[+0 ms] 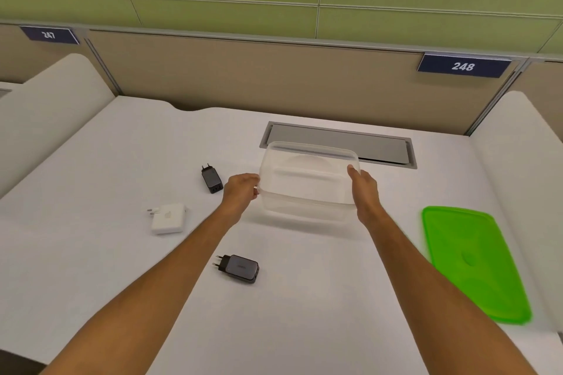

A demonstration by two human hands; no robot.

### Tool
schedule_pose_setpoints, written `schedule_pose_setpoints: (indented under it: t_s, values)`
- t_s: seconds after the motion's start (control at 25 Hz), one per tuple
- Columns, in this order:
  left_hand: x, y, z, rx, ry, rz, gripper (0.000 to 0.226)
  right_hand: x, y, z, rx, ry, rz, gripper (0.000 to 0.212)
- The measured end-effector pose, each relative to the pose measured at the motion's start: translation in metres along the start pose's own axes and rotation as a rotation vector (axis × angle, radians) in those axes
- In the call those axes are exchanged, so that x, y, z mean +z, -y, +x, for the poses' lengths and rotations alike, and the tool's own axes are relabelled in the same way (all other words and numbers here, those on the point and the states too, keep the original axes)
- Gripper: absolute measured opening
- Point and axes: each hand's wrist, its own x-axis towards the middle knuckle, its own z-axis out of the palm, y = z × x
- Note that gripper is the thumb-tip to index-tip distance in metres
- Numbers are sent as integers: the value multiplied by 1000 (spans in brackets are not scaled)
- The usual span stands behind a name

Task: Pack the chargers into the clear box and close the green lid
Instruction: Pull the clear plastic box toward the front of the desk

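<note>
The clear box (pixel 307 179) is in the middle of the white desk, empty and without its lid. My left hand (pixel 240 192) grips its left side and my right hand (pixel 364 192) presses flat against its right side. The green lid (pixel 472 262) lies flat on the desk to the right, apart from the box. Three chargers lie loose to the left: a dark charger (pixel 211 178) near the box's left side, a white charger (pixel 168 218) further left, and a grey-black charger (pixel 239 268) nearer to me between my forearms.
A grey cable hatch (pixel 384 146) is set into the desk just behind the box. Beige partition panels (pixel 243 76) with number plates 247 and 248 close off the back. White rounded dividers (pixel 54 91) rise at both sides.
</note>
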Motion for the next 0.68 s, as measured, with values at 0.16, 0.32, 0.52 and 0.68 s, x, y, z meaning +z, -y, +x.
schedule_pose_setpoints:
  t_s: [0.16,0.32,0.52,0.68]
  values:
    - [-1,13,0,1,-37,9,19,5,-8,1,11,7,-24,56]
    - [-1,20,-2,13,-53,14,14,7,-13,0,13,10,-27,56]
    - [-1,27,-1,1,-53,20,9,7,-23,-3,18,22,-36,56]
    - [0,30,1,1,-54,34,16,6,-27,-3,13,29,-41,60]
